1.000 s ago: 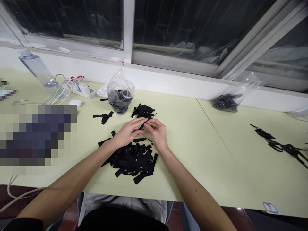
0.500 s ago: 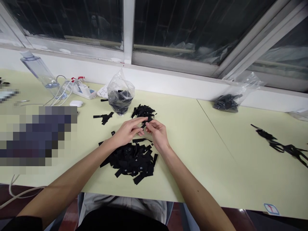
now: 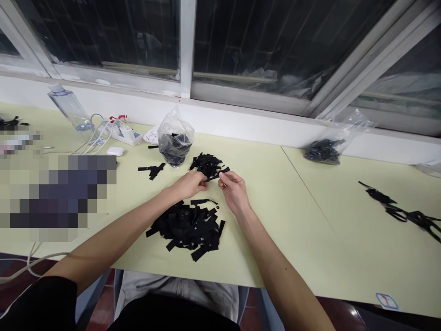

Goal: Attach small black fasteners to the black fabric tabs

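A short black fabric strip (image 3: 214, 177) is stretched between my two hands above the table. At its left end, my left hand (image 3: 191, 185) is closed with the fingertips pinched. My right hand (image 3: 235, 189) pinches the other end between thumb and forefinger, and a bit of strip sticks out past the fingers. Just behind the hands lies a small heap of black strips (image 3: 206, 162). Nearer to me spreads a larger pile of black strips (image 3: 189, 225), some with small white marks. One loose strip (image 3: 200, 202) and a tiny black ring (image 3: 217, 207) lie between the heaps.
A clear plastic bag of black pieces (image 3: 175, 149) stands behind the left hand, with a few loose strips (image 3: 152, 170) beside it. Further left are a water bottle (image 3: 70, 108), a power strip (image 3: 129, 135) and a white case (image 3: 115, 151). Another bag (image 3: 324, 151) and black straps (image 3: 409, 212) lie right.
My hands have drawn slightly apart, and the strip now shows stretched between them. My left fingers, extended before, are curled in. The view has shifted a little.
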`<state>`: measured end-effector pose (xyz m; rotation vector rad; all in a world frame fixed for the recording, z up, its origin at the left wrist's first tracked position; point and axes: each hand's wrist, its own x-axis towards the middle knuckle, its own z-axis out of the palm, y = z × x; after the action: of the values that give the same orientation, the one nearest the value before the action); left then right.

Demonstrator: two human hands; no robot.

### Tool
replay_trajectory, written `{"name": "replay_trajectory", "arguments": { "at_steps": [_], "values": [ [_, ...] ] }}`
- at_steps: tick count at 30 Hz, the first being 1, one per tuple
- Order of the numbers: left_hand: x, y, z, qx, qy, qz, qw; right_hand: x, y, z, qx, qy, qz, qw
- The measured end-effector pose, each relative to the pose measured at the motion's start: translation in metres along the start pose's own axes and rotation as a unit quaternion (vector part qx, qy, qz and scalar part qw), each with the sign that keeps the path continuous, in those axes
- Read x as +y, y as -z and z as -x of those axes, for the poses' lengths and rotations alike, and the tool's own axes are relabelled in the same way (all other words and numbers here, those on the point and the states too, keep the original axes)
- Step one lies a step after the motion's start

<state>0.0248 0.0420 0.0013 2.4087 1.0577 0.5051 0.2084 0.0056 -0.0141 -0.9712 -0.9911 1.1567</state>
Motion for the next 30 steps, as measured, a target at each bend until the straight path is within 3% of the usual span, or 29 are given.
{"name": "replay_trajectory", "arguments": {
  "at_steps": [23, 30],
  "values": [
    [-0.012, -0.008, 0.000, 0.008, 0.007, -0.106, 0.994, -0.001, -0.008, 0.006, -0.048, -0.045, -0.051, 0.997],
    [-0.010, -0.007, 0.002, 0.001, 0.061, -0.126, 0.990, -0.001, -0.008, 0.006, -0.050, -0.050, -0.060, 0.996]
  ]
}}
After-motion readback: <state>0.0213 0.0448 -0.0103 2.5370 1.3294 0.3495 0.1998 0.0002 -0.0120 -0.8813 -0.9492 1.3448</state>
